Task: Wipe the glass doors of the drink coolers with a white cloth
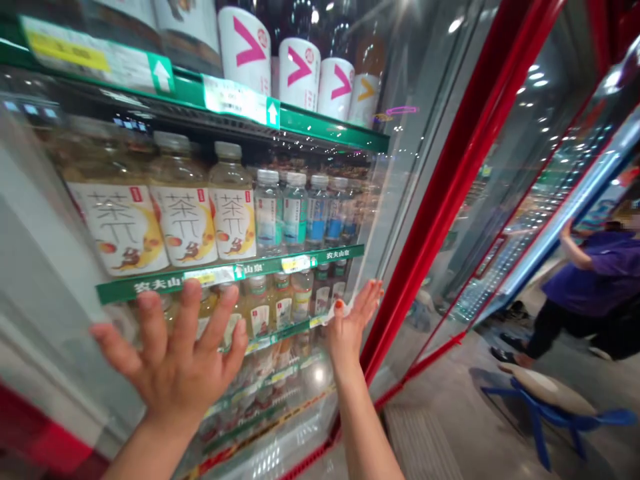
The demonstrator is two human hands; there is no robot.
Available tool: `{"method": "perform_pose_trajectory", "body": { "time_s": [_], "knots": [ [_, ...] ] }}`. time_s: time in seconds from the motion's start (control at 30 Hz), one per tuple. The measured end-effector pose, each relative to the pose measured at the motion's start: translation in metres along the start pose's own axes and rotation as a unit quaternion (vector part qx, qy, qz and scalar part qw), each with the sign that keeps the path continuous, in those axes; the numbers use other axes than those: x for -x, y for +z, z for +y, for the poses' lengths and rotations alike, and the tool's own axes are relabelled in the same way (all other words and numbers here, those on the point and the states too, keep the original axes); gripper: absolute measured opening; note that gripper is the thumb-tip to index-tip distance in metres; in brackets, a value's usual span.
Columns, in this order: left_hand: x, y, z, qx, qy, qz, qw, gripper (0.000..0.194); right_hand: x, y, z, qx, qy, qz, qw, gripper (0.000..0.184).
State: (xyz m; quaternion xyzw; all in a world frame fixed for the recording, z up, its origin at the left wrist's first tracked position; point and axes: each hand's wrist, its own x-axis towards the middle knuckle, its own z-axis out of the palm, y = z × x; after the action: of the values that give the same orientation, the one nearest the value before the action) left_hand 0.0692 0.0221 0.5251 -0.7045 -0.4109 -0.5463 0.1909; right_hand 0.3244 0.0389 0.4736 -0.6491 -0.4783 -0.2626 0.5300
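Observation:
My left hand (173, 353) is pressed flat with spread fingers against the glass door (60, 267) of a drinks cooler. My right hand (350, 327) rests on the same glass further right, near the red door frame (450, 193). A crumpled white tissue or cloth (336, 312) sits under its thumb and fingers, against the pane. Behind the glass stand bottled teas with white labels (185, 223) and clear water bottles (295, 213). A green shelf strip (225, 273) runs just above my fingertips.
More bottles fill the shelves above and below. To the right, a person in a purple shirt (595, 280) stands with one arm raised beside another glass door. A blue stool with a pale seat (547, 400) stands on the grey floor (440, 413).

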Motion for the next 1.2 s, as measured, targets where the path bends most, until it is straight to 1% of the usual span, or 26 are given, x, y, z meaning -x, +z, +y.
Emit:
{"method": "perform_pose_trajectory", "body": {
  "time_s": [0.03,0.07,0.1,0.13,0.17,0.2,0.23,0.27,0.33,0.4,0.43,0.5,0.53,0.6,0.63,0.7,0.77,0.83,0.87,0.9,0.97,1.0,1.03,1.1,1.17,1.2],
  "knots": [
    [-0.003,-0.002,0.004,-0.037,0.027,0.014,0.999,0.076,0.019,0.003,-0.003,-0.007,0.019,0.000,1.000,0.085],
    [-0.006,-0.006,0.008,-0.067,0.059,0.029,0.996,0.079,0.039,0.006,-0.013,-0.014,0.013,-0.009,1.000,0.086],
    [-0.009,-0.012,0.010,-0.078,0.093,0.041,0.992,0.082,0.056,0.007,-0.029,-0.022,-0.022,-0.026,0.999,0.089],
    [-0.011,-0.019,0.011,-0.071,0.121,0.048,0.989,0.085,0.067,0.007,-0.049,-0.030,-0.079,-0.046,0.995,0.094],
    [-0.011,-0.027,0.010,-0.057,0.138,0.051,0.988,0.086,0.069,0.006,-0.069,-0.037,-0.146,-0.064,0.986,0.100],
    [-0.011,-0.035,0.009,-0.042,0.142,0.053,0.988,0.086,0.061,0.003,-0.086,-0.043,-0.205,-0.075,0.975,0.105],
    [-0.009,-0.043,0.005,-0.040,0.139,0.055,0.988,0.086,0.044,-0.001,-0.098,-0.046,-0.241,-0.076,0.966,0.109],
    [-0.006,-0.049,0.001,-0.052,0.131,0.057,0.988,0.085,0.022,-0.005,-0.102,-0.046,-0.250,-0.068,0.965,0.110],
    [0.001,-0.056,-0.011,-0.111,0.116,0.050,0.986,0.085,-0.021,-0.011,-0.089,-0.040,-0.195,-0.047,0.979,0.107],
    [0.007,-0.055,-0.021,-0.166,0.111,0.038,0.979,0.088,-0.037,-0.012,-0.065,-0.035,-0.100,-0.024,0.994,0.099],
    [0.010,-0.052,-0.025,-0.184,0.110,0.035,0.976,0.089,-0.029,-0.010,-0.056,-0.035,-0.057,-0.014,0.998,0.095],
    [0.014,-0.046,-0.030,-0.187,0.111,0.041,0.975,0.085,0.008,-0.005,-0.055,-0.035,-0.015,-0.016,0.999,0.090],
    [0.014,-0.044,-0.031,-0.174,0.114,0.049,0.977,0.082,0.031,-0.002,-0.064,-0.035,-0.029,-0.028,0.999,0.091],
    [0.015,-0.043,-0.033,-0.144,0.122,0.062,0.980,0.076,0.066,0.002,-0.096,-0.032,-0.130,-0.065,0.989,0.102],
    [0.014,-0.043,-0.033,-0.134,0.125,0.066,0.981,0.076,0.070,0.002,-0.115,-0.031,-0.190,-0.075,0.978,0.108],
    [0.014,-0.044,-0.034,-0.126,0.126,0.068,0.982,0.077,0.047,-0.003,-0.142,-0.026,-0.262,-0.076,0.962,0.113],
    [0.015,-0.045,-0.034,-0.128,0.118,0.061,0.983,0.079,0.001,-0.010,-0.140,-0.016,-0.237,-0.068,0.969,0.110],
    [0.018,-0.044,-0.035,-0.135,0.105,0.054,0.984,0.082,-0.032,-0.015,-0.116,-0.012,-0.152,-0.053,0.987,0.106],
    [0.019,-0.043,-0.035,-0.136,0.101,0.055,0.984,0.083,-0.035,-0.016,-0.102,-0.013,-0.105,-0.042,0.994,0.103],
    [0.022,-0.042,-0.037,-0.132,0.099,0.060,0.985,0.083,-0.029,-0.015,-0.091,-0.016,-0.065,-0.030,0.997,0.101],
    [0.026,-0.040,-0.041,-0.107,0.103,0.080,0.986,0.081,0.007,-0.011,-0.088,-0.022,-0.033,-0.030,0.999,0.099],
    [0.029,-0.039,-0.044,-0.088,0.108,0.094,0.986,0.080,0.029,-0.009,-0.098,-0.024,-0.052,-0.042,0.998,0.102],
    [0.031,-0.038,-0.047,-0.070,0.114,0.109,0.985,0.080,0.048,-0.006,-0.114,-0.027,-0.094,-0.061,0.993,0.107],
    [0.035,-0.038,-0.054,-0.042,0.123,0.135,0.982,0.078,0.063,-0.006,-0.155,-0.040,-0.206,-0.088,0.974,0.119],
    [0.038,-0.038,-0.058,-0.026,0.123,0.150,0.981,0.075,0.042,-0.010,-0.186,-0.052,-0.275,-0.087,0.956,0.121],
    [0.038,-0.039,-0.059,-0.021,0.123,0.152,0.980,0.075,0.022,-0.014,-0.192,-0.053,-0.277,-0.080,0.956,0.120]
  ]
}}
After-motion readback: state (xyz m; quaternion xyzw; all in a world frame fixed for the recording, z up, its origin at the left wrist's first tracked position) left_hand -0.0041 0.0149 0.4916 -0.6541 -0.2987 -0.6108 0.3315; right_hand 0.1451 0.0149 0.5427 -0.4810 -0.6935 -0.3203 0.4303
